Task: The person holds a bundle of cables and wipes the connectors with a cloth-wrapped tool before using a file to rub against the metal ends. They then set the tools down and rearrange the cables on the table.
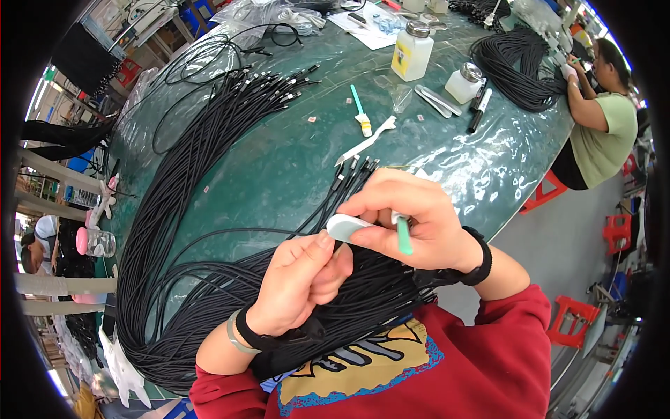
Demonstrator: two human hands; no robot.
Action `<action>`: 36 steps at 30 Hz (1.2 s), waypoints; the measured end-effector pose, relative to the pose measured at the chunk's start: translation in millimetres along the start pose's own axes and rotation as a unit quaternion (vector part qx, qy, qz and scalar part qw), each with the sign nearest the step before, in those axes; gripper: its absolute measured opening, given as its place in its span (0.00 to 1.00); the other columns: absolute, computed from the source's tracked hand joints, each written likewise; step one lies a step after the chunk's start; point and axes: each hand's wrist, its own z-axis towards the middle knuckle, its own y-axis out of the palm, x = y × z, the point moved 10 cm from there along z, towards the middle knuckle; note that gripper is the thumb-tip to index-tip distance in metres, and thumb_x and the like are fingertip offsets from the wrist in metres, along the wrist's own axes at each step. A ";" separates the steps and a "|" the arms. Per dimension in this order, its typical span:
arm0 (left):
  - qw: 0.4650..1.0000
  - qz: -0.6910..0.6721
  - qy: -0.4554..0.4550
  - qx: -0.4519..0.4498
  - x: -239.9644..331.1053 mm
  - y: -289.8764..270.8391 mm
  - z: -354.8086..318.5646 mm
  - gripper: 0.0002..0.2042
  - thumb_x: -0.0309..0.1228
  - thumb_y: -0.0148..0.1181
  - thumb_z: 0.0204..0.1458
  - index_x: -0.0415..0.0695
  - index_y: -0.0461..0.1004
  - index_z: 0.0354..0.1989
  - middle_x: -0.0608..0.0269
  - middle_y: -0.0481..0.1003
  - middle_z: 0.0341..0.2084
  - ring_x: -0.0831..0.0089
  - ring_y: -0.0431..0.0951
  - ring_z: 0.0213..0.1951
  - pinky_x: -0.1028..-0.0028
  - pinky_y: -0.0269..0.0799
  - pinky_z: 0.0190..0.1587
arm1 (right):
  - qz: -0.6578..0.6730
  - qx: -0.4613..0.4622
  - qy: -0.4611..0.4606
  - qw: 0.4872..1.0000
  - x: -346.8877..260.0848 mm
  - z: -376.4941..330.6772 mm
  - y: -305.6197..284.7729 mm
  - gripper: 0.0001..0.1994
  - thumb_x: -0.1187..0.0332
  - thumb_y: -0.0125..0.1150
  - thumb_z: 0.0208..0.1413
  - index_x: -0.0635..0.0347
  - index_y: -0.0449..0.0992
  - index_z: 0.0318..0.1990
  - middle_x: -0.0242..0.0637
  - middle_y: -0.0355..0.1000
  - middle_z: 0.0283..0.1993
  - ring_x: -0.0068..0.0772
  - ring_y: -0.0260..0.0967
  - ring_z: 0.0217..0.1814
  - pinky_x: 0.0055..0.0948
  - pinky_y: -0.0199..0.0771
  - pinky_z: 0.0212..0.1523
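My right hand (422, 220) is closed round a slim green stick (404, 236), its lower end jutting out below the fingers. Between that hand's thumb and forefinger sits a smooth white rounded piece (343, 226), whose kind I cannot make out. My left hand (296, 283) is closed in a pinch, thumb tip at the white piece's edge; whatever its fingers hold is hidden. Under both hands lies a thick bundle of black cables (230, 293). Several cable ends with metal plugs (342, 176) point away from me, just beyond my hands.
A larger fan of cable plugs (279, 91) lies farther left on the green table (279, 160). Beyond my hands are a turquoise stick (357, 100), a white strip (366, 142), tweezers (437, 101), markers (480, 110) and two bottles (412, 52). At right, a person (604, 119) works beside coiled cables (516, 66).
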 end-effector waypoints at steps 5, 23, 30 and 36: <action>0.989 -0.121 -0.022 -0.083 0.0 4.4 0.1 0.19 0.40 0.36 0.56 0.35 0.65 0.26 0.76 0.49 0.10 0.87 0.45 0.12 0.84 0.40 0.13 | -0.026 -0.041 0.003 0.999 9.2 1.0 -1.3 0.11 0.77 0.61 0.36 0.63 0.73 0.32 0.32 0.65 0.23 0.21 0.59 0.20 0.19 0.57 0.21; 0.923 0.287 0.255 0.035 46.0 -5.7 5.4 0.10 0.28 0.46 0.51 0.34 0.69 0.35 0.65 0.66 0.24 0.80 0.64 0.26 0.83 0.60 0.29 | -0.385 -0.065 0.329 0.860 133.2 -43.5 -113.4 0.13 0.67 0.57 0.39 0.64 0.72 0.33 0.39 0.67 0.25 0.35 0.66 0.27 0.27 0.65 0.32; 0.976 0.175 0.113 0.069 30.9 -22.9 12.8 0.07 0.22 0.52 0.46 0.33 0.70 0.33 0.57 0.72 0.26 0.82 0.67 0.22 0.84 0.62 0.24 | -0.498 -0.094 0.177 0.843 111.5 13.9 -74.6 0.11 0.67 0.55 0.41 0.62 0.71 0.32 0.39 0.67 0.30 0.42 0.67 0.33 0.34 0.67 0.33; 0.968 0.169 0.143 0.122 33.7 -38.8 18.5 0.05 0.22 0.53 0.44 0.34 0.72 0.28 0.57 0.73 0.25 0.83 0.67 0.19 0.85 0.62 0.21 | -0.506 -0.254 0.068 0.821 139.3 39.8 8.7 0.05 0.72 0.51 0.38 0.62 0.69 0.25 0.43 0.67 0.29 0.43 0.67 0.32 0.36 0.67 0.30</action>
